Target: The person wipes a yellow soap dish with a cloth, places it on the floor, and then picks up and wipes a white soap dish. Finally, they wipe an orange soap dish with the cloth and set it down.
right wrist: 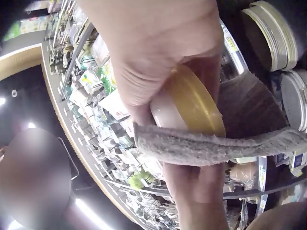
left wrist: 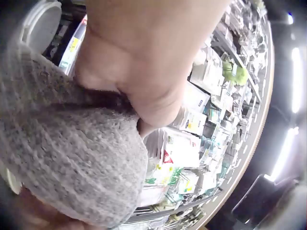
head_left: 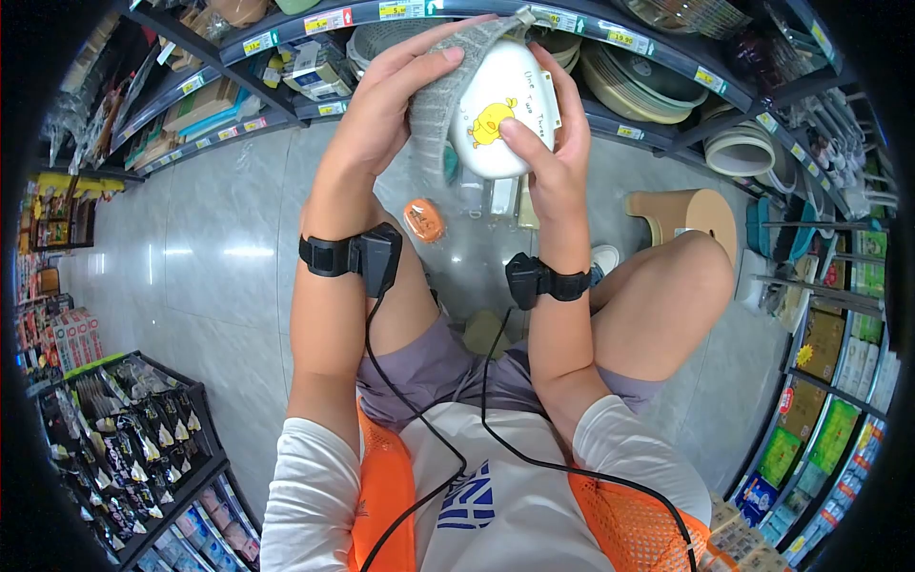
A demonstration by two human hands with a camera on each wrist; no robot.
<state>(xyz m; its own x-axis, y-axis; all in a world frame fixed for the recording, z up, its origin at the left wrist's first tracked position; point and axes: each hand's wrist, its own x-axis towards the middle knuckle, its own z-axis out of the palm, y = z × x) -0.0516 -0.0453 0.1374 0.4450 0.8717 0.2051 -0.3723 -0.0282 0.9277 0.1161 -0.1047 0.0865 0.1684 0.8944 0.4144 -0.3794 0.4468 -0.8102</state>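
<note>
My right hand (head_left: 558, 133) grips a white oval lidded box (head_left: 486, 86) with a yellow duck printed on it and a clip on its side. Its thumb lies across the duck face, and in the right wrist view the box (right wrist: 187, 103) shows a yellowish side. My left hand (head_left: 386, 100) pinches a grey ribbed cloth (head_left: 440, 105), thumb on top, along the left edge of the box. The cloth (left wrist: 81, 163) fills much of the left wrist view, drooping from the left hand (left wrist: 139, 72). Part of the box is hidden behind the cloth.
An orange oval container (head_left: 422, 220) lies on the grey tiled floor (head_left: 219, 248), with flat packages (head_left: 503, 197) just right of it. A tan stool (head_left: 701, 210) stands at the right. Shelves with basins (head_left: 634, 81) rise ahead, and a display rack (head_left: 124, 448) stands at the lower left.
</note>
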